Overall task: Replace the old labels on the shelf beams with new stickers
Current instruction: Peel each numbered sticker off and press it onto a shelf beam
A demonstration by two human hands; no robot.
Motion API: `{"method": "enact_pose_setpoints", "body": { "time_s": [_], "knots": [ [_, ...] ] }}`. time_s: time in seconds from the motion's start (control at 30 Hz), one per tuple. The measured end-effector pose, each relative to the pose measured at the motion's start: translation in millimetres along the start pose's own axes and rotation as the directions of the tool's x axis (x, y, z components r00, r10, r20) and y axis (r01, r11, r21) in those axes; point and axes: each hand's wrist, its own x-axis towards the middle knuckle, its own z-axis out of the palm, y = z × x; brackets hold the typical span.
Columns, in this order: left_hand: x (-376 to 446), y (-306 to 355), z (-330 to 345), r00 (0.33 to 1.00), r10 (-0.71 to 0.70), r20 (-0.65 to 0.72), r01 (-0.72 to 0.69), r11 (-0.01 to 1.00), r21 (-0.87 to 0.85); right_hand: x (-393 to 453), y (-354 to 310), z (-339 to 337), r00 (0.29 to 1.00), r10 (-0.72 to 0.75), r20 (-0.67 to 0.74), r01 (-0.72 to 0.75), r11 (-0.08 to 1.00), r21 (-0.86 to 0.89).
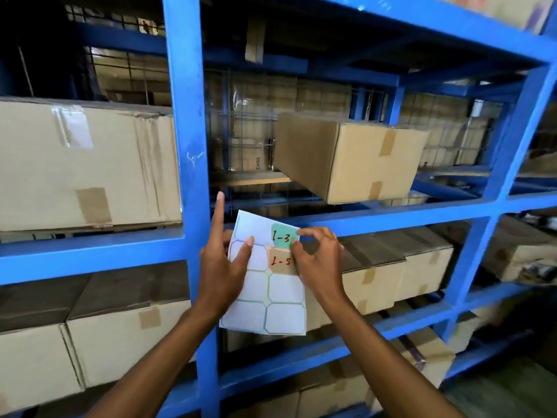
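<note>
The sticker sheet (265, 285) is judged light and floppy, best supported flat from behind while one label is lifted by a corner. It is held by the left hand (223, 267), forefinger raised, before the shelf beam (391, 217). The green 1-3 sticker (281, 236) is pinched in the right hand (319, 257) grip, directly above the orange 1-5 sticker (280, 262), the other cells blank white

Green "1-3" sticker (284, 235) sits atop sticker sheet (265, 297).
</note>
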Motion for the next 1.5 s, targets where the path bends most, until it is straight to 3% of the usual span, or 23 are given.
{"method": "enact_pose_setpoints", "body": {
  "time_s": [0.13,0.3,0.4,0.47,0.53,0.63,0.8,1.0,1.07,1.27,1.5],
  "knots": [
    [18.2,-3.8,12.4,0.994,0.102,0.044,-0.107,0.982,0.156,24.1,0.1,-3.7,0.999,-0.015,-0.035,0.013,0.998,-0.058],
    [46.4,-17.9,20.6,0.975,0.158,0.154,-0.205,0.907,0.368,50.4,-9.8,2.8,0.997,-0.043,0.067,0.057,0.975,-0.216],
    [66.3,-19.2,27.0,0.954,0.223,0.200,-0.289,0.859,0.422,72.7,-22.3,1.5,0.997,0.025,0.079,-0.027,0.999,0.021],
    [78.7,-19.4,30.3,0.950,0.233,0.206,-0.303,0.841,0.448,88.8,-30.3,-4.4,0.989,0.088,0.117,-0.113,0.968,0.226],
    [92.2,-17.2,34.1,0.953,0.238,0.187,-0.298,0.839,0.454,106.7,-34.8,-10.6,0.985,0.088,0.147,-0.132,0.938,0.321],
    [117.8,-5.2,42.4,0.952,0.259,0.163,-0.304,0.860,0.410,136.0,-42.4,-23.0,0.992,-0.018,0.129,-0.032,0.926,0.375],
    [173.1,33.9,68.5,0.898,0.390,0.206,-0.441,0.811,0.384,203.2,-58.8,-56.2,0.974,-0.227,0.019,0.198,0.886,0.419],
    [251.8,96.9,112.8,0.823,0.513,0.245,-0.567,0.712,0.415,304.9,-92.9,-109.9,0.864,-0.462,-0.199,0.503,0.787,0.357],
    [274.9,115.7,125.6,0.799,0.547,0.251,-0.596,0.662,0.454,338.2,-101.2,-122.7,0.844,-0.480,-0.238,0.536,0.766,0.354],
    [313.5,148.4,143.8,0.820,0.490,0.297,-0.557,0.560,0.613,398.4,-111.2,-139.2,0.799,-0.534,-0.276,0.599,0.744,0.296],
    [333.5,172.0,167.8,0.840,0.406,0.359,-0.520,0.414,0.747,421.9,-101.0,-144.7,0.801,-0.536,-0.266,0.599,0.722,0.346]
  ]
}}
